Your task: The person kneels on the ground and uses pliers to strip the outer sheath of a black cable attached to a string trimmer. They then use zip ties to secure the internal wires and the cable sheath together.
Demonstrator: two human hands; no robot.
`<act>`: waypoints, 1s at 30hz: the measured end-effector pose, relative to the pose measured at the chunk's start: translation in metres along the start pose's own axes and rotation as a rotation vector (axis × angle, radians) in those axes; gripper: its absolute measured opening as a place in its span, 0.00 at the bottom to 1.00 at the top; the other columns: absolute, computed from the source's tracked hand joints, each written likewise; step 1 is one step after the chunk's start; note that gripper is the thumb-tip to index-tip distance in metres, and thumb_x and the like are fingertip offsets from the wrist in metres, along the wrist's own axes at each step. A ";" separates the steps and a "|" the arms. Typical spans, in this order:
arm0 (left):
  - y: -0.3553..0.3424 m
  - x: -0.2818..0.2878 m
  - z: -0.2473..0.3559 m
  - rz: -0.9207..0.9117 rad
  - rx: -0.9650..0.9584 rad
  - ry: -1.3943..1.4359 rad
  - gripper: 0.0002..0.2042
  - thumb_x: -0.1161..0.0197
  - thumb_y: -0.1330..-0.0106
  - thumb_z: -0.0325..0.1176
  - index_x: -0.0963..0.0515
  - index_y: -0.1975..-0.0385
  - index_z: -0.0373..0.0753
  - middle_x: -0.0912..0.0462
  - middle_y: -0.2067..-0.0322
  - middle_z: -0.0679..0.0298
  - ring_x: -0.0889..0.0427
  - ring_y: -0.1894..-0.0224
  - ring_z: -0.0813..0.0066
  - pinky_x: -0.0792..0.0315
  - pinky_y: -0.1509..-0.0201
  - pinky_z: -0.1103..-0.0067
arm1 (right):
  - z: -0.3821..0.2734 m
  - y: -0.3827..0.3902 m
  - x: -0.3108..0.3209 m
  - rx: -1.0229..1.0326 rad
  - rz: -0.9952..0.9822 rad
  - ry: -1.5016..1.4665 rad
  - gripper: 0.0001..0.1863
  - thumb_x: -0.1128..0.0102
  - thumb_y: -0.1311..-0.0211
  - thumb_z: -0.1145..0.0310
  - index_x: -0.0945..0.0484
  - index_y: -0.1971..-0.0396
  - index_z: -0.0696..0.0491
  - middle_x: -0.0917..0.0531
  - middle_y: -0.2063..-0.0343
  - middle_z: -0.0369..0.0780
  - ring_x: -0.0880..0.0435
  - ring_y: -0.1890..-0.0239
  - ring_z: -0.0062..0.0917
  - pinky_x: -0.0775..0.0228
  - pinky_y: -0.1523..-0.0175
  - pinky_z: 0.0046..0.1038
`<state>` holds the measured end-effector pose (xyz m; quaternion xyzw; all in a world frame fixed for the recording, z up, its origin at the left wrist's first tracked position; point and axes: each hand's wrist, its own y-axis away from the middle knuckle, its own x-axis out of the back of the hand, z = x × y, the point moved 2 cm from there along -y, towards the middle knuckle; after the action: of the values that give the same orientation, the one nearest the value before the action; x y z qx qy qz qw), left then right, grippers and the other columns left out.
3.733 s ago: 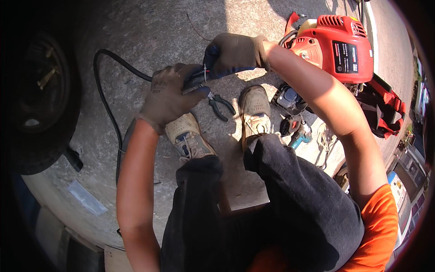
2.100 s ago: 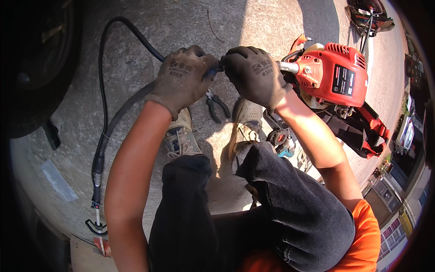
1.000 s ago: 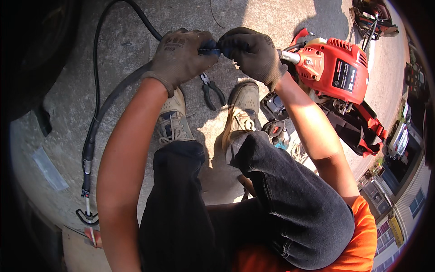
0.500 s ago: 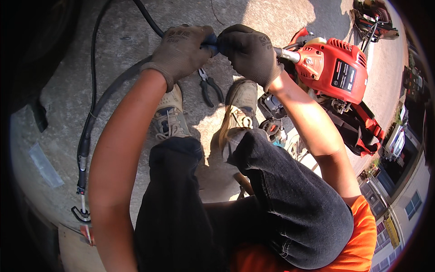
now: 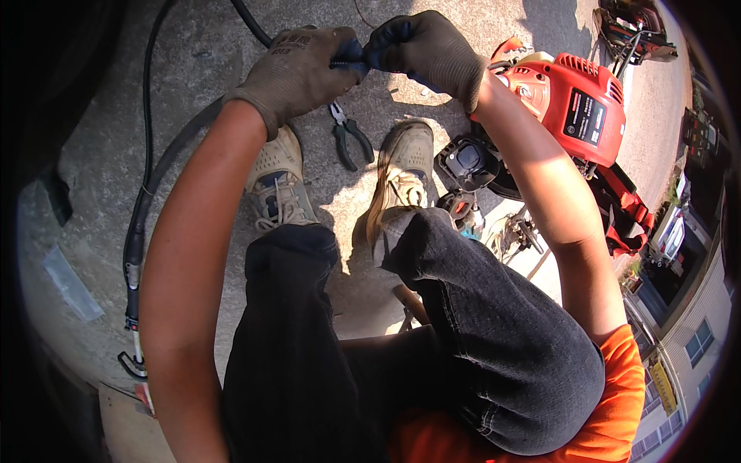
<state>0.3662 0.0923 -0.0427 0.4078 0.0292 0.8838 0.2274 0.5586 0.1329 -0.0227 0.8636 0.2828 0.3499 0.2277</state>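
Both hands wear grey-brown work gloves with dark blue fingers, and meet at the top middle above the ground. My left hand (image 5: 305,69) is closed, its thumb and fingers pinched together; a small dark ridged edge shows at its fingertips, too small to name. Just right of it, my right hand (image 5: 424,50) is also closed in a pinch, and whatever it holds is hidden by the glove. On the concrete below them lie dark-handled pliers (image 5: 349,139), jaws toward my left hand. A red engine unit (image 5: 583,108) lies beyond my right wrist, partly covered by my forearm.
A black hose (image 5: 158,174) runs down the left side of the concrete. Right of my right shoe (image 5: 409,158) sit a black boxy part (image 5: 467,162) and a teal tool (image 5: 467,220). A red-and-black harness (image 5: 629,216) lies below the engine. Another machine (image 5: 637,35) stands far right.
Both hands have moved up and slightly apart; the right has turned and come away from the engine's metal shaft. The view has shifted a little. The pliers still lie on the ground.
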 end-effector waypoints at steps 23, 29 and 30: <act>-0.002 0.004 -0.004 -0.104 -0.029 -0.093 0.19 0.40 0.30 0.43 0.25 0.45 0.41 0.17 0.56 0.50 0.15 0.52 0.51 0.23 0.46 0.60 | 0.013 0.016 -0.023 0.290 0.250 0.183 0.14 0.30 0.39 0.57 0.14 0.56 0.46 0.15 0.57 0.40 0.13 0.53 0.39 0.19 0.49 0.38; -0.002 0.007 0.006 -0.108 0.033 -0.166 0.24 0.38 0.31 0.45 0.27 0.38 0.43 0.17 0.50 0.49 0.17 0.45 0.48 0.22 0.43 0.60 | 0.032 0.019 -0.016 0.594 0.251 0.312 0.18 0.33 0.39 0.61 0.19 0.49 0.48 0.16 0.55 0.40 0.14 0.53 0.39 0.20 0.48 0.39; -0.002 0.008 0.006 -0.103 0.024 -0.190 0.25 0.38 0.32 0.46 0.27 0.37 0.43 0.17 0.50 0.49 0.18 0.45 0.48 0.22 0.43 0.60 | 0.026 0.022 -0.016 0.606 0.279 0.458 0.18 0.34 0.38 0.62 0.19 0.49 0.48 0.16 0.55 0.40 0.14 0.53 0.39 0.20 0.48 0.40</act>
<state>0.3671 0.0967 -0.0339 0.4906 0.0389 0.8278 0.2692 0.5756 0.1016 -0.0346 0.8214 0.2965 0.4616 -0.1561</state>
